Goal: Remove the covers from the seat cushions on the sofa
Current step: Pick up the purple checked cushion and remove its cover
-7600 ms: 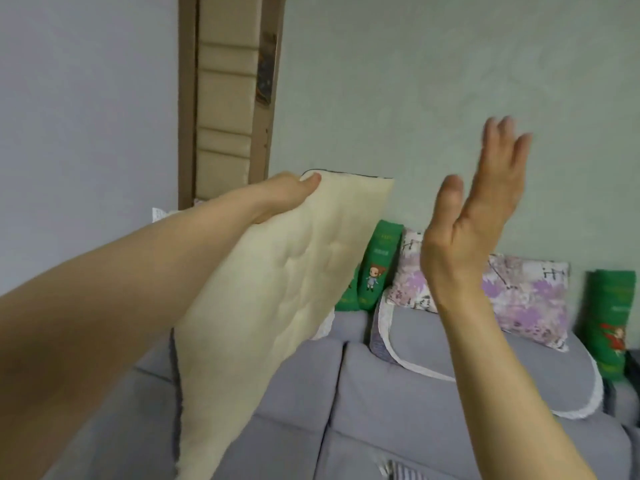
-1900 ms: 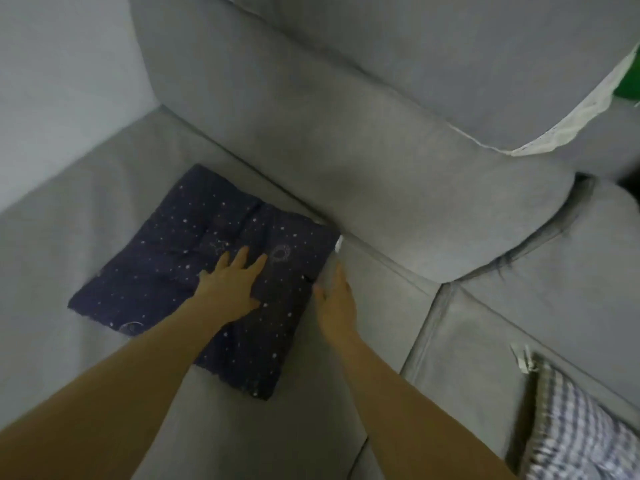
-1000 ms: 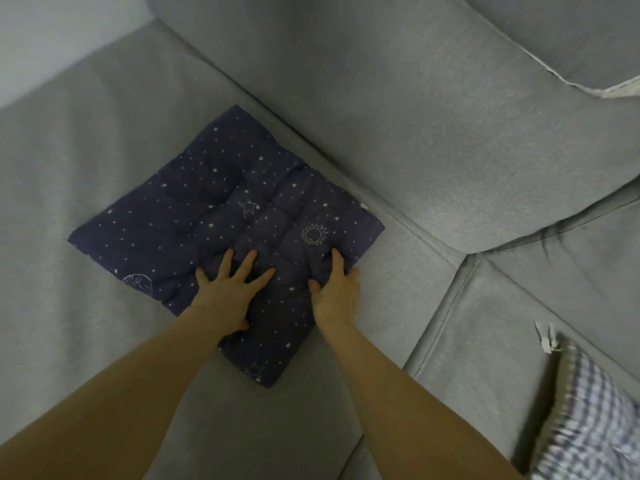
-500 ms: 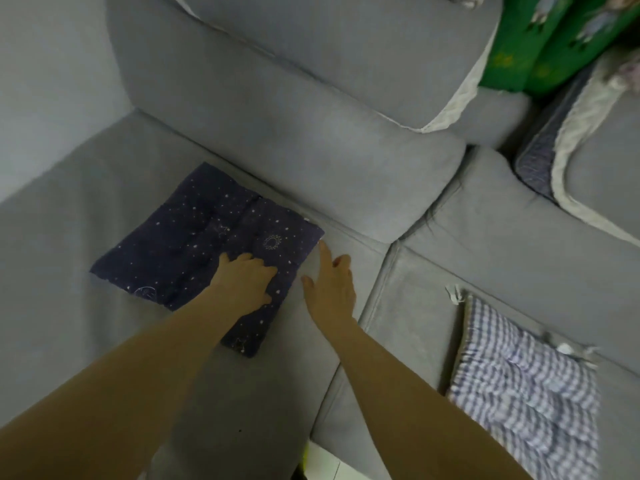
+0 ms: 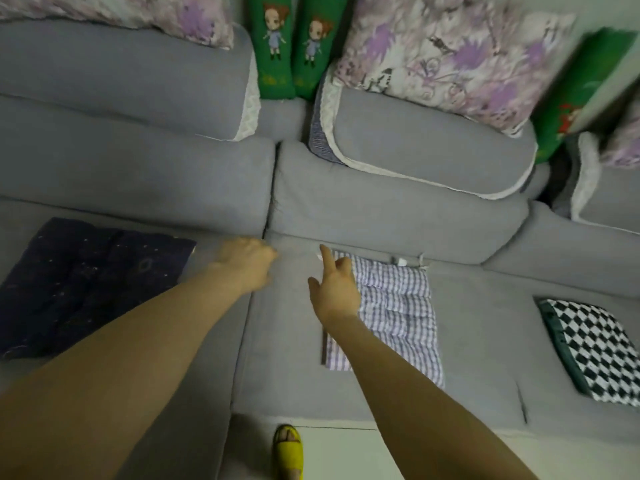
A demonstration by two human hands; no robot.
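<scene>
Three seat cushions lie on the grey sofa (image 5: 398, 216). A dark blue starry cushion (image 5: 86, 282) is at the left, a purple checked cushion (image 5: 394, 306) in the middle, a black-and-white diamond cushion (image 5: 595, 348) at the right. My left hand (image 5: 247, 259) hovers over the bare seat between the blue and checked cushions, fingers curled, blurred, holding nothing I can see. My right hand (image 5: 332, 285) is at the checked cushion's left far corner, index finger stretched out, fingers apart, holding nothing.
Grey back cushions with white trim line the back. Floral pillows (image 5: 446, 53) and green cartoon pillows (image 5: 294, 46) stand behind them. A foot in a yellow slipper (image 5: 289, 448) stands on the pale floor at the sofa's front edge.
Both hands have left the blue starry cushion and moved right to the checked cushion. The view has swung right, and the diamond cushion has come into sight.
</scene>
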